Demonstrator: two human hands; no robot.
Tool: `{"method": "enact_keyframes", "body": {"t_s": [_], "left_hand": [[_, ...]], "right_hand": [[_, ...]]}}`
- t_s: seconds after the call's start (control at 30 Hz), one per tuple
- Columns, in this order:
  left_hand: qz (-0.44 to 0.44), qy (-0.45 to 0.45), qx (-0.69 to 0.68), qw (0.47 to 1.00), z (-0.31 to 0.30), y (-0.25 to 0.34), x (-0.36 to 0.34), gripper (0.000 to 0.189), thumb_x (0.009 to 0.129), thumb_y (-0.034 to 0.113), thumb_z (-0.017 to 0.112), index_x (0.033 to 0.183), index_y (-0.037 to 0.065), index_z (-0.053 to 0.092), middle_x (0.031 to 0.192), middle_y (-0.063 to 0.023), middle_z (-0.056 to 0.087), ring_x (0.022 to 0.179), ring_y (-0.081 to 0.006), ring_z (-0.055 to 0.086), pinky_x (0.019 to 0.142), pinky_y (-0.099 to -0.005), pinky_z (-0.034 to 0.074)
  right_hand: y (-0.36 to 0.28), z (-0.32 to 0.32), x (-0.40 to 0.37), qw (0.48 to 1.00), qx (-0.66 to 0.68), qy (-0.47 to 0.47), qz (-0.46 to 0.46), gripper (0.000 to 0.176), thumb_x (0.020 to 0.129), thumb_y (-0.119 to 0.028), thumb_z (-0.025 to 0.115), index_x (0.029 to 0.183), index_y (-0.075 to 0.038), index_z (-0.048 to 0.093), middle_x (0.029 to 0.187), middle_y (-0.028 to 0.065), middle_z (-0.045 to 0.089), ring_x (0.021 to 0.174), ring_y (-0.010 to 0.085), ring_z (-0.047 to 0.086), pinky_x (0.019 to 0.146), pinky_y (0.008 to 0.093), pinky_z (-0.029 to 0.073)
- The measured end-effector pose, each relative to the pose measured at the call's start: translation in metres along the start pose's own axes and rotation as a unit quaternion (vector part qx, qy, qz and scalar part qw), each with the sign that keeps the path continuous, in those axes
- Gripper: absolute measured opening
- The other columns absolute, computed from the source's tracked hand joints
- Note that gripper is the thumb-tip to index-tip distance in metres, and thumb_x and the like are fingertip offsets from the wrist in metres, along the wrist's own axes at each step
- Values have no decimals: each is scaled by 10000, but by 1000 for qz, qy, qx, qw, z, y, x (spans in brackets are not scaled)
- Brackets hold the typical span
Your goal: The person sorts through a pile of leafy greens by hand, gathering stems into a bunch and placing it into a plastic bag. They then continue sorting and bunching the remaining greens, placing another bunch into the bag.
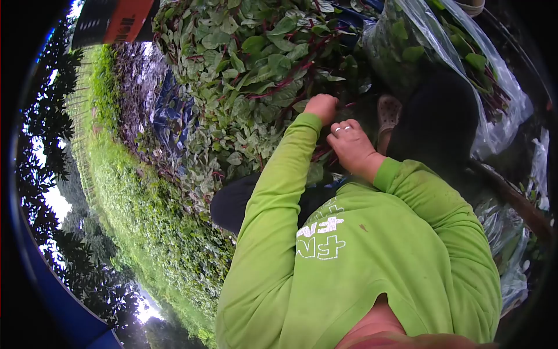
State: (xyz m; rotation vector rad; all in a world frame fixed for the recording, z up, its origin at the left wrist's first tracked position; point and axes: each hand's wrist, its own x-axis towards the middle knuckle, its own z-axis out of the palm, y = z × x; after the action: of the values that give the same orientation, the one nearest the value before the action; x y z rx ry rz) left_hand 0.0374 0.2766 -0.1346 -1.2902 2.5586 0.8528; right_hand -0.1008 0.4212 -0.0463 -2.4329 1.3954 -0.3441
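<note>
A large heap of red-stemmed leafy greens [250, 75], which look like Malabar spinach, lies in front of me. My left hand [321, 109] is closed at the heap's near right edge, with thin stems of the greens showing beside its fist. Just below and to the right is my right hand [353, 146], a ring on one finger. Its fingers are curled together close to the left hand, and what they pinch is hidden. Dark red stems [323, 153] show just left of my right hand, between my arms.
A clear plastic bag [494, 64] with more greens stands at the upper right. My shoe [387, 113] and dark trouser knees flank the work. Crumpled plastic [508, 250] and a wooden pole [517, 200] lie at right. Blue sheeting [173, 107] and low vegetation [139, 192] are on the left.
</note>
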Motion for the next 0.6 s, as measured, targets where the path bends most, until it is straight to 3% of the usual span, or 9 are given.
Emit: {"method": "enact_keyframes", "body": {"t_s": [0.1, 0.13, 0.2, 0.3, 0.4, 0.43, 0.5, 0.53, 0.6], "left_hand": [[14, 68, -53, 996, -14, -3, -30, 230, 838, 192, 706, 1033, 89, 772, 1011, -194, 726, 982, -383, 686, 874, -476, 553], [20, 105, -85, 991, -23, 0, -44, 230, 831, 212, 725, 1018, 87, 773, 1008, -192, 726, 967, -385, 685, 859, -478, 553], [-29, 103, -172, 979, -30, 9, -73, 347, 786, 161, 787, 1112, 60, 722, 892, -106, 699, 831, -266, 681, 766, -400, 546], [-128, 56, -398, 907, -39, 18, -102, 551, 762, 15, 759, 1292, 54, 613, 860, 3, 636, 811, -102, 613, 739, -270, 513], [-153, 27, -627, 763, -50, 4, -107, 523, 820, 10, 643, 1339, 50, 594, 945, -30, 669, 918, -122, 640, 816, -284, 524], [-157, 61, -612, 773, -49, -4, -100, 504, 805, -8, 600, 1304, 55, 631, 987, -73, 696, 994, -160, 641, 875, -297, 518], [-107, 227, -341, 906, -27, -35, -72, 428, 795, 29, 640, 1220, 58, 668, 1005, -109, 703, 976, -250, 651, 864, -348, 532], [-76, 304, -188, 931, -18, -44, -60, 390, 790, 47, 660, 1179, 59, 687, 1013, -127, 707, 968, -294, 656, 858, -374, 539], [-117, 328, -65, 935, -15, -40, -42, 326, 770, 68, 669, 1093, 69, 715, 1032, -154, 712, 1002, -341, 644, 880, -412, 534]], "right_hand": [[5, 17, 6, 985, 17, 170, -10, 182, 847, -163, 593, 969, -62, 683, 1293, 171, 604, 1257, 314, 556, 1118, 487, 388], [3, 11, 9, 987, 4, 162, -11, 185, 853, -160, 589, 973, -54, 679, 1329, 185, 587, 1286, 328, 538, 1145, 501, 364], [2, 1, 13, 989, -21, 146, -15, 189, 864, -156, 582, 980, -38, 673, 1399, 212, 553, 1345, 355, 503, 1198, 528, 317], [4, 7, 21, 993, -14, 120, -5, 213, 873, -162, 576, 1030, -49, 664, 1254, 165, 619, 1286, 326, 547, 1207, 535, 311], [8, 5, 25, 998, -2, 63, -4, 209, 856, -173, 601, 1042, -96, 659, 1061, 94, 644, 1112, 277, 606, 1063, 494, 418], [10, 7, 26, 998, 8, 57, -5, 204, 852, -173, 607, 1039, -111, 661, 1043, 85, 642, 1079, 270, 609, 1013, 482, 436], [10, 10, 25, 998, 15, 51, -14, 200, 849, -177, 613, 1038, -140, 665, 1023, 74, 638, 1041, 261, 613, 929, 459, 454], [10, 12, 25, 998, 12, 51, -24, 200, 850, -180, 614, 1040, -153, 668, 1021, 72, 637, 1036, 259, 614, 894, 449, 454], [8, 10, 26, 998, 8, 45, -33, 210, 857, -183, 610, 1058, -169, 670, 1024, 70, 637, 1030, 258, 617, 863, 437, 455]]}}
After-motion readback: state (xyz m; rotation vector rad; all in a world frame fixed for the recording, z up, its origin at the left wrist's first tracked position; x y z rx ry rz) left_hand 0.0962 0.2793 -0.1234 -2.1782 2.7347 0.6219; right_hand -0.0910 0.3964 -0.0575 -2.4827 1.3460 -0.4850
